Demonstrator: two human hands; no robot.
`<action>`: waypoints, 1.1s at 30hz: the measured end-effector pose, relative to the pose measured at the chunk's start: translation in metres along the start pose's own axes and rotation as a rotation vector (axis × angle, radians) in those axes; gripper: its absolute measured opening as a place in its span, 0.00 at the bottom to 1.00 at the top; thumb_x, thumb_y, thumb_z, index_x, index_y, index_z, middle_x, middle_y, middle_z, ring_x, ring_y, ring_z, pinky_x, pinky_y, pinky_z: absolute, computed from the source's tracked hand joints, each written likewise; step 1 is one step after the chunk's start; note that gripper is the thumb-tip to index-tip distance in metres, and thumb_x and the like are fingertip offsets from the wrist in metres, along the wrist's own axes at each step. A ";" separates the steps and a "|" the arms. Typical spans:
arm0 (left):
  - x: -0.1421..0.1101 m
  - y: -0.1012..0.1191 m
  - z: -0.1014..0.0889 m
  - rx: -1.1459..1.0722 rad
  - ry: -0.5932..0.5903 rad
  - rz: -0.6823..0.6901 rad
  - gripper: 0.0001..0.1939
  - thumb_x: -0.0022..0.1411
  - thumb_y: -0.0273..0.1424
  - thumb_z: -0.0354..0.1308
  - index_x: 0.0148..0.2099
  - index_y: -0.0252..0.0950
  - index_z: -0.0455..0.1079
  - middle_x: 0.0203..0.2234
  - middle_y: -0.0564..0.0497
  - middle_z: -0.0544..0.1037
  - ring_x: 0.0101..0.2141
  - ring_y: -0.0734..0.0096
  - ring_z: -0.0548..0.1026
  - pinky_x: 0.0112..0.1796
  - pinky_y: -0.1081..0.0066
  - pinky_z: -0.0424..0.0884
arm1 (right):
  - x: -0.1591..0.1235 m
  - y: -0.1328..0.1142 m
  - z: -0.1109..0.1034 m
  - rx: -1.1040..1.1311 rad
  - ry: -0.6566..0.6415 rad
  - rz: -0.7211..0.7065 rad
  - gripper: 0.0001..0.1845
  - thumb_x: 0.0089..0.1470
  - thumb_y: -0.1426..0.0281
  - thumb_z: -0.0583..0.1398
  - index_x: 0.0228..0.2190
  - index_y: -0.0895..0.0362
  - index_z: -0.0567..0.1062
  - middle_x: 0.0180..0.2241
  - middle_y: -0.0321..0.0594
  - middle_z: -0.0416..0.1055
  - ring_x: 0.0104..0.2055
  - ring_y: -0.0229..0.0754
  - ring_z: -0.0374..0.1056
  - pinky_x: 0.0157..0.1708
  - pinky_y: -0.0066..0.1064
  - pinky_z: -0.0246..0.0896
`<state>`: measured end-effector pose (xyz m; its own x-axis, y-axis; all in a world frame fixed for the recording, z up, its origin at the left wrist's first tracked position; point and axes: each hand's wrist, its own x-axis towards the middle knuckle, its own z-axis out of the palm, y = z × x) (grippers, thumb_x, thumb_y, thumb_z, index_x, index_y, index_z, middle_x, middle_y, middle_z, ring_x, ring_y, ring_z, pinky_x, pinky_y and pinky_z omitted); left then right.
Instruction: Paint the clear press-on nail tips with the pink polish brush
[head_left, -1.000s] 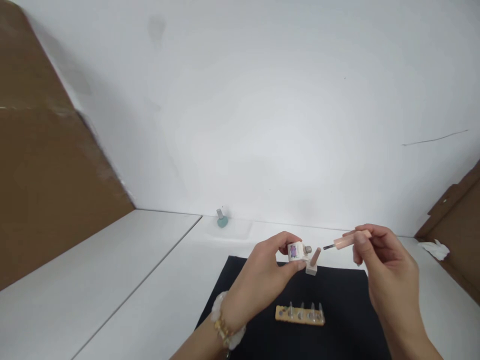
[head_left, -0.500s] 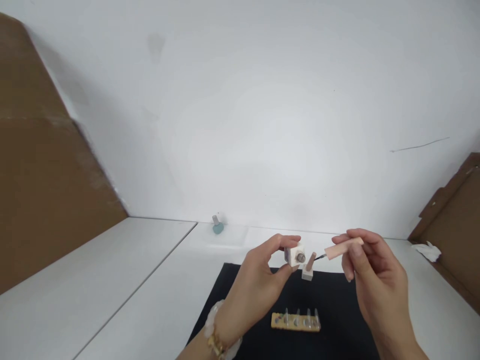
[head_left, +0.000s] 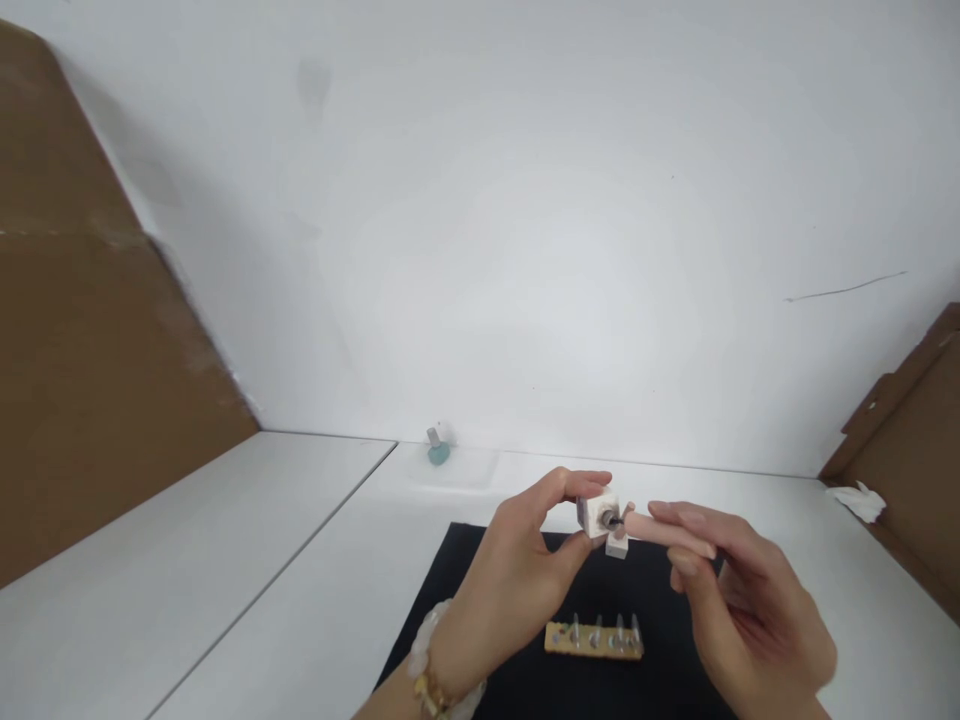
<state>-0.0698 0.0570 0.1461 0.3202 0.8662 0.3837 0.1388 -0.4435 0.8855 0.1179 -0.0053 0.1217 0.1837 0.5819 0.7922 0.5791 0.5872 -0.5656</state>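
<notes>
I have the right hand (head_left: 761,595) pinching a pink brush cap (head_left: 664,534) in its fingers, its brush at the mouth of the white bottle (head_left: 591,514) pinched by the left hand (head_left: 517,565). Below, on a black mat (head_left: 517,680), I see a yellow strip (head_left: 592,642); beyond it, a second bottle (head_left: 616,547); farthest, a teal bottle (head_left: 438,454) on the bench (head_left: 315,560).

Enclosed workspace; white table (head_left: 315,560), cardboard sides (head_left: 97,380), black mat (head_left: 607,590)
</notes>
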 end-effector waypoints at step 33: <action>-0.001 0.008 -0.008 0.157 -0.087 -0.020 0.12 0.58 0.26 0.66 0.45 0.43 0.78 0.38 0.53 0.81 0.41 0.61 0.78 0.45 0.61 0.71 | 0.029 0.009 0.011 0.341 -0.109 0.529 0.14 0.57 0.57 0.69 0.32 0.54 0.79 0.31 0.41 0.82 0.21 0.35 0.66 0.20 0.26 0.65</action>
<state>-0.0761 0.0547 0.1553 0.3945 0.8552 0.3361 0.2880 -0.4624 0.8386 0.1200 0.0229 0.1367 0.2834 0.8857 0.3678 0.1434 0.3401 -0.9294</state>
